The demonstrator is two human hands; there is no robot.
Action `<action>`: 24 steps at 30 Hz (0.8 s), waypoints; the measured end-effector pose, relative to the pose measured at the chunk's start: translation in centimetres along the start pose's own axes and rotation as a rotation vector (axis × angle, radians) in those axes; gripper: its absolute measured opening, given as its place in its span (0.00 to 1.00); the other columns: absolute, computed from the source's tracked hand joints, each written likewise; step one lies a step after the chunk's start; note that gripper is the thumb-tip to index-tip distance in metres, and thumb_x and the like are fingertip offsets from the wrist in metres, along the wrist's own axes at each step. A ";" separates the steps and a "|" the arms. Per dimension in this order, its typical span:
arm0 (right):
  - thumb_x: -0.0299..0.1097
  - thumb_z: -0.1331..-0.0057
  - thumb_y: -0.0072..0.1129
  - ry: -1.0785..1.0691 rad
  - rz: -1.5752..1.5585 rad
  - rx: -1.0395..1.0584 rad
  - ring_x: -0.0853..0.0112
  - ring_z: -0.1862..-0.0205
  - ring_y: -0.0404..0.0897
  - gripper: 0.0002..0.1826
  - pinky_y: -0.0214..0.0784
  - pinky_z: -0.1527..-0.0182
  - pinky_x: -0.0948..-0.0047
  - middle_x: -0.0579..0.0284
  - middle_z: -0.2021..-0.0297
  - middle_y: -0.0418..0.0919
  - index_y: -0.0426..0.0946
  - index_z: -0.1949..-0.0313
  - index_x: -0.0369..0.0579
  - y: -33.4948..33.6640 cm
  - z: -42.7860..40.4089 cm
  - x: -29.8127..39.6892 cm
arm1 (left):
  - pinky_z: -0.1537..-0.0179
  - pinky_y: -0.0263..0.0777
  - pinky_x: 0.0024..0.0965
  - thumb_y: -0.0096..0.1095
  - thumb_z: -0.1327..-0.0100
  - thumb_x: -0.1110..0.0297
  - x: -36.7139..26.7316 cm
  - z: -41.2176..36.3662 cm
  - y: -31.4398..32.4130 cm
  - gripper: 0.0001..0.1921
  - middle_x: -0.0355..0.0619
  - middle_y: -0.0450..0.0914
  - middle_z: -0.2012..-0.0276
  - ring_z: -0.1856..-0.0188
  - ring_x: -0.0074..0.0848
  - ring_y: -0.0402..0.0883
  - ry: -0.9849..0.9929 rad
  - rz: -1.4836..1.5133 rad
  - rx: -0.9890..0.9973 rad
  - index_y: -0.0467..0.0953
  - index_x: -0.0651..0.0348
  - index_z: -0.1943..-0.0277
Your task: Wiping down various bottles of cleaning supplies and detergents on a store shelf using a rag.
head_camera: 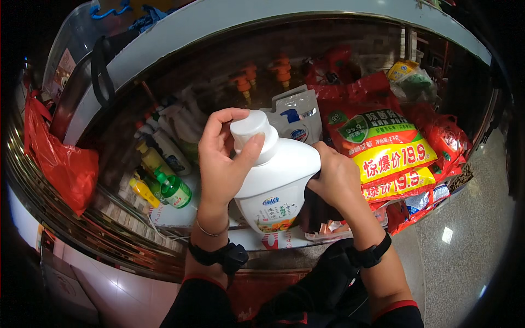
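A large white laundry detergent bottle is held upright, tilted a little, in front of me. My left hand grips its white screw cap, thumb on the near side and fingers around the far side. The cap sits on the bottle's neck. My right hand is closed around the handle at the bottle's right side; the fingers are partly hidden behind it. Printed writing and a coloured picture cover the front label.
Red detergent bags lie stacked at right, beside a grey refill pouch. Several bottles, including a green pump bottle, stand at left. Orange pump heads show behind. A red plastic bag hangs far left. The grey counter edge curves above.
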State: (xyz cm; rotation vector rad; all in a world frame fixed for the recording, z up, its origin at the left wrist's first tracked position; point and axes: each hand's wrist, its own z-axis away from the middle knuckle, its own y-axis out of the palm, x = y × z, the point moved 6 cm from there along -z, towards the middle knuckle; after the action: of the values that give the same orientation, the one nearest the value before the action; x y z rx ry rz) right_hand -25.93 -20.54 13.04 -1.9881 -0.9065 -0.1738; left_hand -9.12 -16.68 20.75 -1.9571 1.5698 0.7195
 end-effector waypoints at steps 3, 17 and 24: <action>0.30 0.61 0.63 -0.010 -0.011 -0.007 0.54 0.71 0.76 0.21 0.69 0.69 0.61 0.51 0.71 0.76 0.67 0.66 0.45 0.0 0.0 0.1 | 0.56 0.67 0.24 0.63 0.51 0.77 0.2 0.1 0.0 0.18 0.44 0.73 0.61 0.59 0.21 0.73 -0.006 -0.015 -0.005 0.67 0.64 0.56; 0.29 0.61 0.63 -0.003 -0.019 0.008 0.54 0.71 0.76 0.20 0.69 0.69 0.61 0.51 0.72 0.76 0.67 0.66 0.44 -0.1 0.0 0.0 | 0.55 0.64 0.26 0.63 0.52 0.74 0.3 0.2 0.0 0.18 0.43 0.70 0.60 0.58 0.23 0.71 0.073 -0.328 0.032 0.68 0.61 0.56; 0.29 0.61 0.63 -0.007 -0.017 -0.004 0.54 0.71 0.76 0.21 0.69 0.69 0.61 0.51 0.72 0.76 0.67 0.66 0.45 -0.1 0.0 0.0 | 0.55 0.64 0.27 0.64 0.53 0.73 0.2 -0.1 -0.1 0.24 0.44 0.69 0.61 0.59 0.24 0.71 0.052 -0.111 -0.023 0.65 0.60 0.51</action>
State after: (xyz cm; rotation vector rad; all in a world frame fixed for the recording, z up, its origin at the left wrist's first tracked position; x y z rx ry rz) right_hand -25.96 -20.56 13.10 -1.9860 -0.9286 -0.1780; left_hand -9.01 -16.90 20.67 -2.0775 1.4750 0.6484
